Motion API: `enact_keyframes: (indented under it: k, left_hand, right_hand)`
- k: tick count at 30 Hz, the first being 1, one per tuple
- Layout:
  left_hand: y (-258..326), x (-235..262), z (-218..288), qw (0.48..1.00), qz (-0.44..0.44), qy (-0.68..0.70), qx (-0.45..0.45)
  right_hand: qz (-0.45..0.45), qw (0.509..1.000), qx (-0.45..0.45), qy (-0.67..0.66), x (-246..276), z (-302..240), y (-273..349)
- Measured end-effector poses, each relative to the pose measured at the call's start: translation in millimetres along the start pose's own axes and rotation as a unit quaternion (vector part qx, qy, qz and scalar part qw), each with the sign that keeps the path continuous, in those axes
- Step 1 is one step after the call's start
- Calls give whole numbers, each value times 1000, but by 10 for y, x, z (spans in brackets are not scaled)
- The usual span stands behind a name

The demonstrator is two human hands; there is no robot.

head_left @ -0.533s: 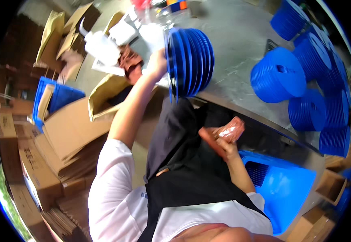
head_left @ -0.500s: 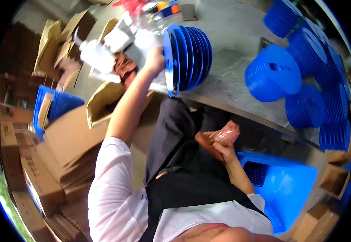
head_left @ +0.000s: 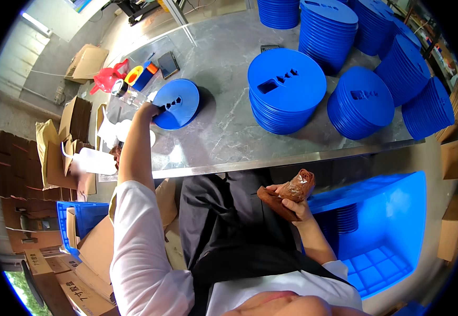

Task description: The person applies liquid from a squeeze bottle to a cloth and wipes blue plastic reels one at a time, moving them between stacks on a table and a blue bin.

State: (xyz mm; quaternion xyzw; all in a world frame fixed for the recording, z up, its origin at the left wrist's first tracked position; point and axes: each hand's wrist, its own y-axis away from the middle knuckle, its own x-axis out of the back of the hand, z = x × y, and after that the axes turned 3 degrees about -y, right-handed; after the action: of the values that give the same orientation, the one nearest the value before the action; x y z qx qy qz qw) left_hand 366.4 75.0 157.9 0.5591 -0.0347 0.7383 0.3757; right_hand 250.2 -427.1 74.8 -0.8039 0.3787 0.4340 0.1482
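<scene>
The blue disc [head_left: 181, 116], at the desk's [head_left: 223, 124] left, looks light, stiff and slick, best held by the rim, where the left hand [head_left: 149, 111] touches, grip unclear, while the right hand [head_left: 297, 208] clasps a brown wad [head_left: 298, 188].

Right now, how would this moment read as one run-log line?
left hand: at blue disc edge | right hand: holding brown bundle | table: blue stacks on right | bin: near right forearm
</scene>
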Motion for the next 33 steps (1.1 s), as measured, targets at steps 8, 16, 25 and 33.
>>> enact_keyframes:
  k: [8,16,25,33]
  left_hand:
    - [-279,311,-564,977,-77,199,-7]
    - [698,472,67,857,-138,458,-191]
    - [1433,-819,1210,652,-399,628,-149]
    - [1729,-926,1529,712,-242,630,-196]
  right_hand:
    - [-53,998,-31,-18,-73,-37,-105]
    - [-139,972,188,26,205,-734,-278]
    - [164,934,292,-124,-587,-2121,-1632]
    - [191,959,203,52,-243,-2140,-2119]
